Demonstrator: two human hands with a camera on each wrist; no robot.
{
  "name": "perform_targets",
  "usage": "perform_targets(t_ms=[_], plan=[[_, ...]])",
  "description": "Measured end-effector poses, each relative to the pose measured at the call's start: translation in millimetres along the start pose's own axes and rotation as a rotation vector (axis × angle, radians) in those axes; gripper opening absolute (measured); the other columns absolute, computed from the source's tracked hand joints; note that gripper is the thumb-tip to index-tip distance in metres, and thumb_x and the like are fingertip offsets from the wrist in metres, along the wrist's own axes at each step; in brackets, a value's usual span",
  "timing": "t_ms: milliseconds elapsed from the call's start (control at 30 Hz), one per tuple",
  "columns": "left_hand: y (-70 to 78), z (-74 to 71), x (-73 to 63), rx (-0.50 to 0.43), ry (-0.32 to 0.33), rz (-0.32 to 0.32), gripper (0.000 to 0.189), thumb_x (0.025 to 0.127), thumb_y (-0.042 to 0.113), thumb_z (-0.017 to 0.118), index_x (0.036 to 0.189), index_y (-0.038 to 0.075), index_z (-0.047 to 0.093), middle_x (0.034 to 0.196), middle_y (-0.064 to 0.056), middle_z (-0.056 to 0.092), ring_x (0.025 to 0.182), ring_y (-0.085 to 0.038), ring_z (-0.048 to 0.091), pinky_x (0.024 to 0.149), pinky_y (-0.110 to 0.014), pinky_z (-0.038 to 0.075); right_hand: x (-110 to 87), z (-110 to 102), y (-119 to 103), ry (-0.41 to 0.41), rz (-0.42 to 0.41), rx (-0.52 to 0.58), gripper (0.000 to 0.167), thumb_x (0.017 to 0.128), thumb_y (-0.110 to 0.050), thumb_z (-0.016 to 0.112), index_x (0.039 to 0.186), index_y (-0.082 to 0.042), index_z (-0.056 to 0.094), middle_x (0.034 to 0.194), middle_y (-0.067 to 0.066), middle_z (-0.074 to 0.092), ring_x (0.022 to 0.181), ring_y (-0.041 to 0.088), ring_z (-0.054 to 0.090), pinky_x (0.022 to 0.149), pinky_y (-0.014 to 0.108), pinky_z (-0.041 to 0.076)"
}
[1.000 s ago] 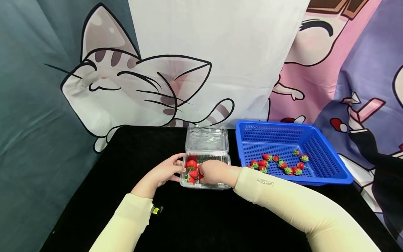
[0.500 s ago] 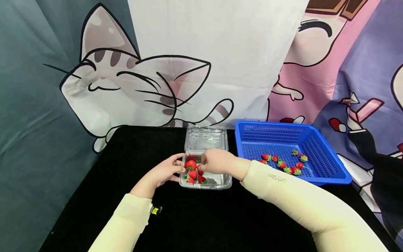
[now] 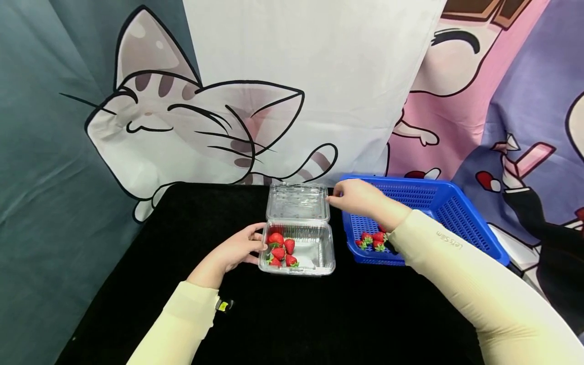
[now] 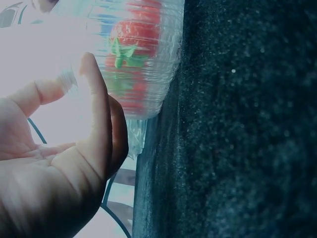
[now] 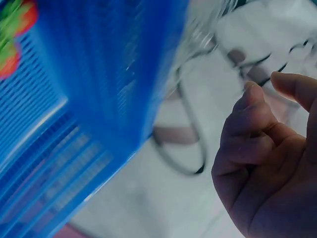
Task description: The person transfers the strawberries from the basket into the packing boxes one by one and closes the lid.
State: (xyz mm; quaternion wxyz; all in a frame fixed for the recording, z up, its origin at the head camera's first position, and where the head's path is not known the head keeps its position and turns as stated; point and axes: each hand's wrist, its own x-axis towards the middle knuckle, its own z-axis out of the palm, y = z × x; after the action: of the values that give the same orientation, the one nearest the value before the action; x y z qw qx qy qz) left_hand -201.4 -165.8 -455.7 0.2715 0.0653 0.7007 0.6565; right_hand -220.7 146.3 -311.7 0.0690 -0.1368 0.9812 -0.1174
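A clear plastic clamshell box (image 3: 315,248) stands on the black cloth with its lid (image 3: 298,203) folded back. Several strawberries (image 3: 278,252) lie in its left part. My left hand (image 3: 237,248) holds the box by its left side, with a fingertip over the rim; the left wrist view is overexposed around it. My right hand (image 3: 358,197) hangs in the air by the left edge of the blue basket (image 3: 461,223), fingers bent. A gap shows between its thumb and index finger in the right wrist view, with nothing held.
More strawberries (image 3: 376,238) lie in the blue basket, partly hidden by my right forearm. Behind the table hangs a cartoon-print curtain (image 3: 292,66). The black cloth (image 3: 319,319) covers the tabletop.
My right hand has risen out of the box and moved right and back, toward the blue basket, uncovering the strawberries in the box. The left hand keeps its place on the box.
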Motion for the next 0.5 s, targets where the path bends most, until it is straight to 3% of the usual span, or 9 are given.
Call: perform_targets(t_ms=[167, 233, 400, 500], plan=[[-0.8, -1.1, -0.3, 0.001, 0.003, -0.001, 0.074, 0.089, 0.0, 0.059, 0.155, 0.01, 0.025, 0.116, -0.018, 0.052, 0.096, -0.026, 0.064, 0.076, -0.045, 0.059, 7.5, -3.2, 50.2, -0.004, 0.055, -0.048, 0.036, 0.096, -0.037, 0.06, 0.067, -0.016, 0.055, 0.062, -0.003, 0.047, 0.059, 0.017, 0.045, 0.056, 0.034, 0.037], [-1.1, -1.8, -0.2, -0.001, 0.001, -0.002, 0.074, 0.09, 0.0, 0.059, 0.155, 0.01, 0.025, 0.116, -0.018, 0.052, 0.097, -0.026, 0.064, 0.076, -0.045, 0.059, 8.4, -2.7, 69.6, -0.034, 0.085, -0.071, 0.038, 0.095, -0.036, 0.06, 0.065, -0.015, 0.052, 0.061, -0.002, 0.043, 0.058, 0.018, 0.044, 0.054, 0.034, 0.036], [-0.8, -2.3, 0.7, -0.01, -0.019, 0.002, 0.075, 0.09, 0.001, 0.06, 0.155, 0.009, 0.024, 0.118, -0.019, 0.052, 0.098, -0.026, 0.064, 0.077, -0.046, 0.058, 7.7, 3.8, 111.1, -0.115, 0.147, -0.139, 0.028, 0.094, -0.034, 0.063, 0.088, -0.007, 0.068, 0.082, 0.006, 0.064, 0.073, 0.024, 0.057, 0.065, 0.045, 0.049], [0.5, -2.2, 0.1, -0.008, -0.026, -0.001, 0.075, 0.09, 0.002, 0.06, 0.155, 0.009, 0.023, 0.118, -0.019, 0.052, 0.097, -0.026, 0.064, 0.077, -0.046, 0.058, 8.6, 11.5, 127.7, -0.174, 0.142, -0.19, 0.029, 0.093, -0.032, 0.066, 0.099, -0.004, 0.072, 0.093, 0.009, 0.069, 0.08, 0.025, 0.062, 0.076, 0.05, 0.053]])
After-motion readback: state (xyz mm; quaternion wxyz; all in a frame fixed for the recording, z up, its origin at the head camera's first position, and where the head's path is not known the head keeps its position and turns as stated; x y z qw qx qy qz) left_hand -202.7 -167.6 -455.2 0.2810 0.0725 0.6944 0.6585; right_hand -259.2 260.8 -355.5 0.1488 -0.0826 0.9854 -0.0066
